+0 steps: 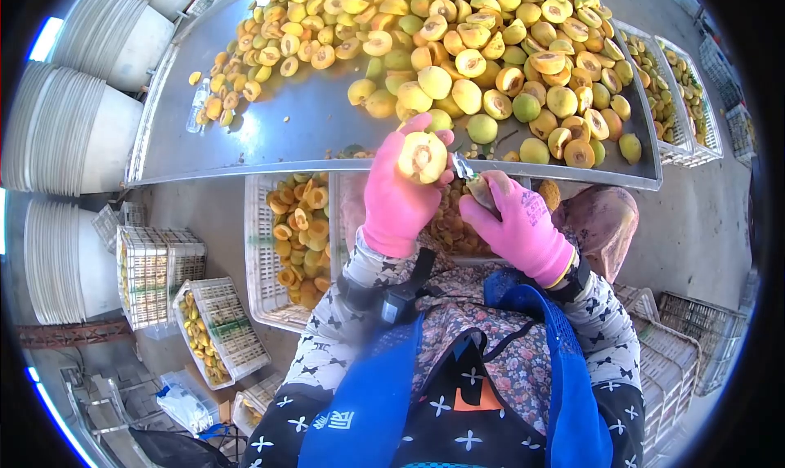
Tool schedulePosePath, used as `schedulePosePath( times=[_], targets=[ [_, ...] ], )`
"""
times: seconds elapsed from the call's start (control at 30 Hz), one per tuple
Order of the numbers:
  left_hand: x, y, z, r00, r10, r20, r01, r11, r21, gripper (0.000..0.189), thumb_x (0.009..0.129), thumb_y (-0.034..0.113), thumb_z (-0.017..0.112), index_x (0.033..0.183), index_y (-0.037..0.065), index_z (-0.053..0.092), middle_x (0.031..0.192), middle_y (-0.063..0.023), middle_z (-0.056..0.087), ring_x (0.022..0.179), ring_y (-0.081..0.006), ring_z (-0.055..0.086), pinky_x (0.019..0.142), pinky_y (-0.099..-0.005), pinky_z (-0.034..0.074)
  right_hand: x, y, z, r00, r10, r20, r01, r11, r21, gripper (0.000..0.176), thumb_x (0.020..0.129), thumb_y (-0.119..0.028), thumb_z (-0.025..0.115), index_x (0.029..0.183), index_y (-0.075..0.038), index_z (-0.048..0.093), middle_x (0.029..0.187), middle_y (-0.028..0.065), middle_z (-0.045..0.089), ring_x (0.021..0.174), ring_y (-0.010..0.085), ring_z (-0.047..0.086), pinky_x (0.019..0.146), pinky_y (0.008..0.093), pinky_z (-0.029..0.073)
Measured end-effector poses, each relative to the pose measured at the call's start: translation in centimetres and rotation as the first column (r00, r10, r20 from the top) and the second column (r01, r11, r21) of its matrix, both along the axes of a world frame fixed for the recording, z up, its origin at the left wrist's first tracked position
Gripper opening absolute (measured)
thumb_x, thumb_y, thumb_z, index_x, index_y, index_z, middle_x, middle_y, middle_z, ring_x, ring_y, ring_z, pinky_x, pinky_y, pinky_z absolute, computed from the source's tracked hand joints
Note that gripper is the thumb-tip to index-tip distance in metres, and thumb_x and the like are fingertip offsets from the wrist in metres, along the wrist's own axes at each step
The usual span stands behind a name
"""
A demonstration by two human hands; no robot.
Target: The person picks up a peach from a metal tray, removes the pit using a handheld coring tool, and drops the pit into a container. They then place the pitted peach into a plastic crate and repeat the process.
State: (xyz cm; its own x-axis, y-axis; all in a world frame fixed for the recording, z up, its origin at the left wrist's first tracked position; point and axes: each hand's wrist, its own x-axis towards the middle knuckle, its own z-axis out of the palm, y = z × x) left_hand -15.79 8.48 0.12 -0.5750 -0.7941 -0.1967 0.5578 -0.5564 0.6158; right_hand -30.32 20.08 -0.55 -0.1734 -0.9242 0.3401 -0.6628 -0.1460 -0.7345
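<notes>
My left hand [401, 198], in a pink glove, is closed around a halved yellow peach [423, 158]. Its cut face is turned up, with a brownish centre. My right hand [520, 227], gloved the same way, grips a small pitting tool [480, 191] by its handle. The tool's metal tip points up and left, close to the peach half but apart from it. Both hands are just in front of the metal table's near edge [302, 166]. Beyond them lies a large heap of whole and halved peaches [482, 100].
Below the table stands a white crate [260, 255] of peach halves. More crates stand at lower left [221, 329], far right [683, 100] and lower right [666, 362]. Stacked white tubs [65, 132] line the left side. A plastic bottle [198, 106] lies on the table.
</notes>
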Motion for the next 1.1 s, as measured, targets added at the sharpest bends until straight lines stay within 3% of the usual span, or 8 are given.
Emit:
schedulePosePath(
  times=[0.27,0.37,0.43,0.53,0.7,0.83,1.03,1.1],
  targets=[
    [-0.2,1.0,-0.2,0.997,0.017,-0.080,-0.017,1.000,0.003,0.046,0.100,0.032,0.047,0.136,0.004,0.050,0.128,-0.0166,0.057,0.101,-0.0268,0.061,0.081,-0.0361,0.051,0.5,-0.2,0.8,0.994,-0.025,0.109,0.016,0.996,0.089,0.031,0.086,-0.024,0.071,0.105,-0.004,0.057,0.086,0.0168,0.066,0.075,0.0352,0.066,0.064,0.0429,0.052],
    [-1.3,2.4,1.3,0.995,0.040,-0.088,-0.045,0.997,-0.060,0.043,0.099,0.025,0.049,0.136,0.004,0.050,0.133,-0.0136,0.055,0.115,-0.0283,0.058,0.093,-0.0386,0.049,1.0,-0.7,2.9,0.659,-0.249,0.710,-0.196,0.854,0.482,0.036,0.084,-0.027,0.074,0.106,-0.002,0.060,0.085,0.0135,0.067,0.072,0.0239,0.065,0.066,0.0378,0.051],
    [-0.4,1.4,0.1,0.929,0.123,0.349,0.168,0.701,-0.694,0.043,0.098,0.021,0.050,0.137,0.003,0.049,0.136,-0.0124,0.053,0.122,-0.0284,0.054,0.101,-0.0394,0.044,0.6,-1.2,1.2,0.757,-0.196,0.623,-0.061,0.928,0.367,0.038,0.082,-0.027,0.076,0.105,-0.001,0.062,0.083,0.0118,0.067,0.072,0.0188,0.063,0.068,0.0350,0.051],
    [-0.5,1.8,-0.3,0.983,-0.176,0.052,0.184,0.940,-0.287,0.047,0.099,0.020,0.049,0.141,0.001,0.043,0.138,-0.0117,0.050,0.128,-0.0262,0.049,0.109,-0.0377,0.037,-0.6,-1.7,0.8,0.763,-0.167,0.625,-0.017,0.960,0.278,0.038,0.079,-0.024,0.077,0.107,-0.001,0.065,0.081,0.0113,0.067,0.074,0.0175,0.063,0.071,0.0324,0.051],
    [-0.7,2.2,0.1,0.956,-0.275,-0.105,0.246,0.941,-0.232,0.046,0.102,0.025,0.046,0.140,-0.001,0.043,0.137,-0.0114,0.050,0.127,-0.0233,0.049,0.108,-0.0366,0.037,-1.1,-1.6,-0.3,0.779,-0.183,0.600,0.057,0.973,0.222,0.034,0.079,-0.019,0.075,0.106,0.000,0.065,0.079,0.0084,0.068,0.072,0.0137,0.061,0.068,0.0315,0.050],
    [-1.2,3.2,-0.4,0.978,-0.116,0.171,0.187,0.849,-0.495,0.042,0.102,0.022,0.047,0.137,-0.002,0.045,0.133,-0.0116,0.052,0.125,-0.0211,0.049,0.107,-0.0354,0.038,-1.0,-1.2,0.4,0.618,-0.264,0.741,-0.015,0.938,0.347,0.030,0.080,-0.017,0.072,0.103,0.000,0.065,0.076,0.0041,0.065,0.070,0.0097,0.059,0.065,0.0284,0.049],
    [-2.1,4.1,0.5,0.976,-0.081,0.203,0.138,0.949,-0.284,0.035,0.099,0.010,0.052,0.131,-0.003,0.048,0.122,-0.0103,0.057,0.114,-0.0179,0.055,0.101,-0.0298,0.043,-1.3,-1.4,-0.4,0.728,-0.155,0.668,-0.003,0.974,0.228,0.020,0.085,-0.011,0.067,0.103,-0.001,0.066,0.080,-0.0041,0.062,0.072,0.0042,0.055,0.063,0.0226,0.046],
    [-2.3,4.2,0.4,0.987,-0.041,0.155,0.080,0.963,-0.258,0.034,0.098,0.008,0.053,0.130,-0.002,0.049,0.120,-0.0105,0.058,0.109,-0.0171,0.057,0.098,-0.0290,0.044,-1.2,-0.9,-0.1,0.625,-0.056,0.779,-0.146,0.971,0.187,0.016,0.085,-0.010,0.068,0.099,-0.002,0.066,0.080,-0.0029,0.062,0.072,0.0060,0.055,0.064,0.0251,0.048]
  ],
)
